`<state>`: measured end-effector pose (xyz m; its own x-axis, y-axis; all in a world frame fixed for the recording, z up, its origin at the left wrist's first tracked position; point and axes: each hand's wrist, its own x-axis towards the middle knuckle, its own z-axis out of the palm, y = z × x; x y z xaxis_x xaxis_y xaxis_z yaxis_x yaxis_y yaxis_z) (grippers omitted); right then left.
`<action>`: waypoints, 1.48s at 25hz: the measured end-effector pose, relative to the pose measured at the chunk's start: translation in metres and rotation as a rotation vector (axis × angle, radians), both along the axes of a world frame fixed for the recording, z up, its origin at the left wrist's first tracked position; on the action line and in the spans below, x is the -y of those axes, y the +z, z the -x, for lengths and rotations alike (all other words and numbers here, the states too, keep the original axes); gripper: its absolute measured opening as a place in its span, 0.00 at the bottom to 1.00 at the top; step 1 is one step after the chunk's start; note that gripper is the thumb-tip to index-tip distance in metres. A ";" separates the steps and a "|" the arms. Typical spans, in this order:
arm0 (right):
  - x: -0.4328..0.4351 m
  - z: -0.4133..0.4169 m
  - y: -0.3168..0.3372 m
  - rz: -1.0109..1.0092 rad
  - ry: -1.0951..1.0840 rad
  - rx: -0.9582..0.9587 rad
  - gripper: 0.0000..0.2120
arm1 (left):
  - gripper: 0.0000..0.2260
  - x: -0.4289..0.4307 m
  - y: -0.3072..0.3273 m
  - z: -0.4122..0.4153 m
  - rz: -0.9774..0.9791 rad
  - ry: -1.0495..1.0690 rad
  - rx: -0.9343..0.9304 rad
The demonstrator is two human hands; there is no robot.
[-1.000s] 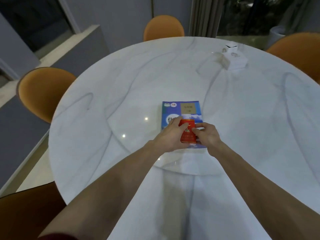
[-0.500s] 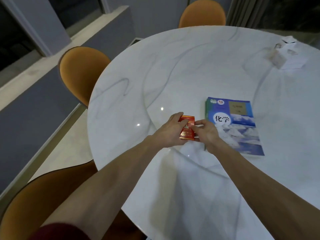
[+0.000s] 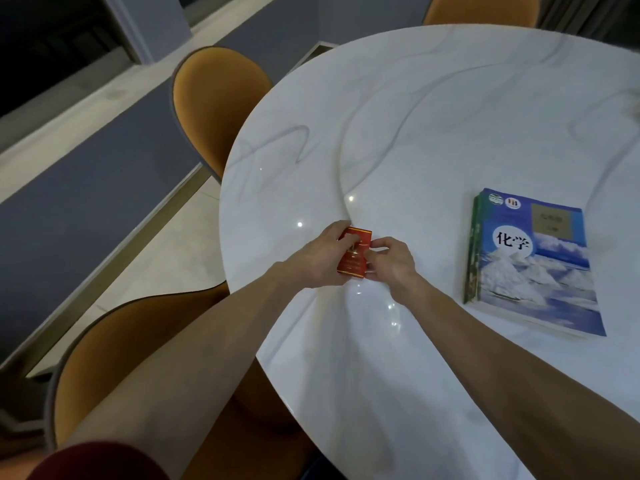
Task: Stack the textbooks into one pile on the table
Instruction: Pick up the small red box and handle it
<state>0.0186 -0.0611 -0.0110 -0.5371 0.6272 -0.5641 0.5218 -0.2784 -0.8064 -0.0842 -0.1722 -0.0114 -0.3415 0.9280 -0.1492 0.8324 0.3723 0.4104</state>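
Both hands met over one small red book [image 3: 354, 252] near the left edge of the round white marble table [image 3: 433, 109]. The left hand [image 3: 320, 259] gripped the red book's left side, thumb laid across its cover, while the right hand [image 3: 391, 259] pinched its right edge between thumb and fingers; the book sat low over the tabletop, though whether it touched the surface could not be told. Well apart to the right lay one pile of textbooks [image 3: 530, 261], flat on the table; the top one had a blue cover with snowy peaks and Chinese characters, and green spines showed beneath it at the left side, at least two, though the exact count could not be told. Three orange chairs stood around the table: one at the left [image 3: 214, 98], one nearest the person [image 3: 138, 341], and one at the far edge [image 3: 481, 10]. A dark red sleeve [image 3: 97, 462] showed at the left arm
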 end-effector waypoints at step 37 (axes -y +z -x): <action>0.043 0.089 -0.069 -0.003 -0.023 0.107 0.15 | 0.32 0.014 -0.053 0.095 0.257 -0.125 0.005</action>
